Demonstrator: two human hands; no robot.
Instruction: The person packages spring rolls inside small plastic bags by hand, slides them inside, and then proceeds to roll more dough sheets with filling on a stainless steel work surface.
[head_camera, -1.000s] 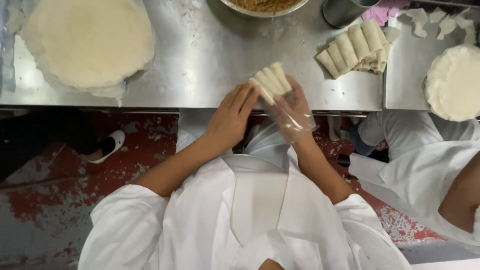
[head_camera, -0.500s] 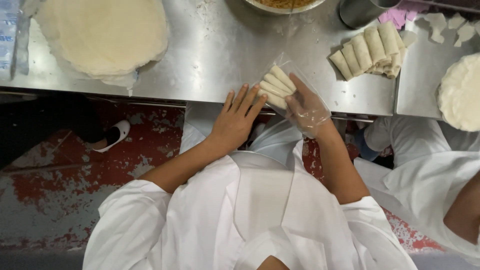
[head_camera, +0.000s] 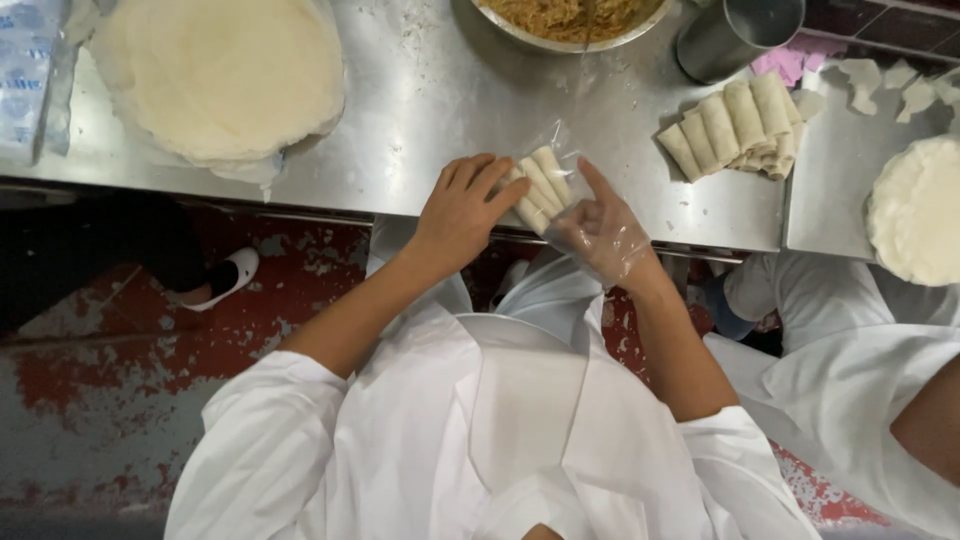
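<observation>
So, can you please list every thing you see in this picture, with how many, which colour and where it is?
steel table: one, grey, across the top.
wrapper stack: one, cream, round, top left on the table.
second wrapper stack: one, white, far right.
filling bowl: one, metal, brown filling, top centre.
metal cup: one, grey, top right.
finished rolls: about five, pale, in a row right of centre.
held rolls: about three, pale, at the table edge between both hands.
neighbouring person's sleeve: white, lower right.
left hand: bare, fingers on the held rolls.
right hand: in a clear glove, touching the held rolls.
</observation>
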